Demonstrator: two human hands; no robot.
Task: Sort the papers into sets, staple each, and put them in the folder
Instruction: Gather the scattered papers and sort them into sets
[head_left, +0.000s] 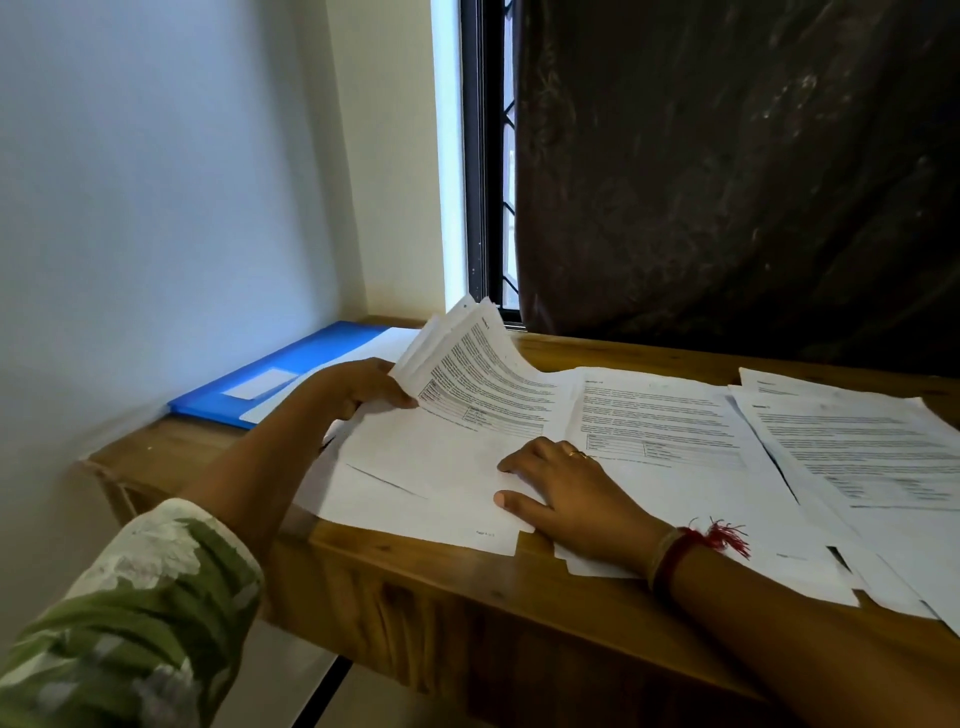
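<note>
Printed white papers lie spread over a wooden desk (395, 571). My left hand (358, 387) grips the left edge of a lifted bundle of sheets (478, 364), which curls up off the pile. Under it lies a blank-looking sheet (426, 467). My right hand (566, 493) rests flat on that pile with fingers spread. A second printed set (660, 415) lies just right of my right hand, and a third set (872, 457) lies at the far right. A blue folder (280, 371) lies shut at the desk's back left corner. No stapler is visible.
A white wall stands close on the left. Behind the desk are a window frame (483, 156) and a dark curtain (727, 166). The desk's front edge runs diagonally below my hands, and some papers overhang it at the right.
</note>
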